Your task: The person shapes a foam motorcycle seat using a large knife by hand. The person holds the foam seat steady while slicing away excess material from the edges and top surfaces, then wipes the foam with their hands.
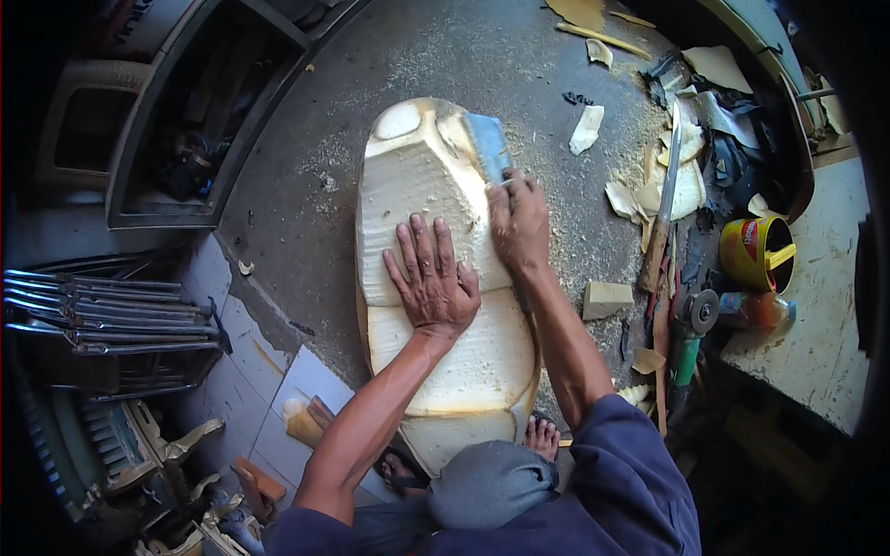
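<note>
A long cream foam seat cushion (436,357) with rounded ends lies lengthwise before me, its surface shaped into sections by grooves. My left hand (436,287) rests flat on its middle, fingers spread, holding nothing. Along the far right edge, my right hand (521,222) is closed around the near end of a blue-grey flat sheet (487,139), which looks like sandpaper. The sheet lies against the foam's side; its gripped end is hidden by my fingers. Fine foam crumbs dot the cushion and the floor around it.
To the right lie a long knife (674,162) with a wooden handle, a foam block (607,300), a green angle grinder (688,343), a yellow can (753,255) and foam and black scraps. Metal frames (111,315) are stacked left, below an open cabinet (209,111).
</note>
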Available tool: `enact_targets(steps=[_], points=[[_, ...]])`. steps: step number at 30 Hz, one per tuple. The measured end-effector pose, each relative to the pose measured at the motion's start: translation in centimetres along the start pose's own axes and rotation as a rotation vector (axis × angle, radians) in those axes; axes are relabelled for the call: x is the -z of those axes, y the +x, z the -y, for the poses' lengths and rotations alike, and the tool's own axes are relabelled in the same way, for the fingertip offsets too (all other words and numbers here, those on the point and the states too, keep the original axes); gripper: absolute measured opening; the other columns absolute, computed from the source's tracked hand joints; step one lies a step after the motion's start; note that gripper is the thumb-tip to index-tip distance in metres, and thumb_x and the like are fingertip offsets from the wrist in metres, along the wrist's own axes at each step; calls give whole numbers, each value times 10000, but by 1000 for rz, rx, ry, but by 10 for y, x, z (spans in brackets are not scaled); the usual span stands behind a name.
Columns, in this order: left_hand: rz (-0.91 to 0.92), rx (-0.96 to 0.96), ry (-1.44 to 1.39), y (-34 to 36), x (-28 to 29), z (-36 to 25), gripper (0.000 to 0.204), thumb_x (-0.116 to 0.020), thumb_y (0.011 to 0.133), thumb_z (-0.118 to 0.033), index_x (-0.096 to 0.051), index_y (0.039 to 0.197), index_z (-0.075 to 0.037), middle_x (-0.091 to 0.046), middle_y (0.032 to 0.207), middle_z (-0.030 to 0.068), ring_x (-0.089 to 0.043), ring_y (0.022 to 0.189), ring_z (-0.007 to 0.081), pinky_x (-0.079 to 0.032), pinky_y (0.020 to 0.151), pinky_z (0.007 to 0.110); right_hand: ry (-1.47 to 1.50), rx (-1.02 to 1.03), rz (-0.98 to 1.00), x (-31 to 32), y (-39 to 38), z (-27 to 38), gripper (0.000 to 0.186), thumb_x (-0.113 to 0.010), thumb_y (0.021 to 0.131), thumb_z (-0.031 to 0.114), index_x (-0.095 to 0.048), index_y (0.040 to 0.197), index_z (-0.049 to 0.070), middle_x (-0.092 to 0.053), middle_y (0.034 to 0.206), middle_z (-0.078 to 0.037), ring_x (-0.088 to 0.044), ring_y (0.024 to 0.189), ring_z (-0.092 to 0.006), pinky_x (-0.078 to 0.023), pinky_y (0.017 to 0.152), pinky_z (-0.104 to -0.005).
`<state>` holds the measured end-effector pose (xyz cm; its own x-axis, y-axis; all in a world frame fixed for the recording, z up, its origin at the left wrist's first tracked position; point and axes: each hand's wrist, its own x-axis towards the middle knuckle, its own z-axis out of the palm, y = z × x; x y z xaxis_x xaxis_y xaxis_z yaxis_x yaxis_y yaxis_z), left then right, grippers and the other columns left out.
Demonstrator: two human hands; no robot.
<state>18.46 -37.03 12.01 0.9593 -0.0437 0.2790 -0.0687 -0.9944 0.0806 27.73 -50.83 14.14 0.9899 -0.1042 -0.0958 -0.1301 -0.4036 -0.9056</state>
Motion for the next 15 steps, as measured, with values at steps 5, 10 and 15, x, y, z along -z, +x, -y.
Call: enact_targets(steps=[5, 10, 15], points=[[-9, 23, -5, -5, 1, 4, 715, -423, 965, -296, -259, 1624, -70, -204, 1686, 221, -167, 1561, 431, -79, 1231, 636, -166, 393, -160, -7, -56, -45, 328, -621, 982, 137, -590, 1247, -53, -636, 1043, -281, -590, 997, -463, -470, 916, -510], [-18, 3, 21, 2, -2, 10, 750, -453, 934, -302, -263, 1622, -72, -203, 1687, 219, -163, 1565, 424, -74, 1231, 640, -64, 305, -140, -17, -34, -2, 332, -616, 981, 142, -595, 1228, -78, -653, 997, -257, -579, 1043, -441, -465, 920, -531], [-32, 19, -28, 1, -9, -2, 730, -431, 952, -319, -274, 1621, -74, -196, 1688, 224, -161, 1565, 426, -65, 1230, 645, -194, 39, -93, 14, -46, -56, 316, -593, 991, 133, -598, 1221, -83, -650, 979, -252, -582, 945, -435, -474, 897, -512]])
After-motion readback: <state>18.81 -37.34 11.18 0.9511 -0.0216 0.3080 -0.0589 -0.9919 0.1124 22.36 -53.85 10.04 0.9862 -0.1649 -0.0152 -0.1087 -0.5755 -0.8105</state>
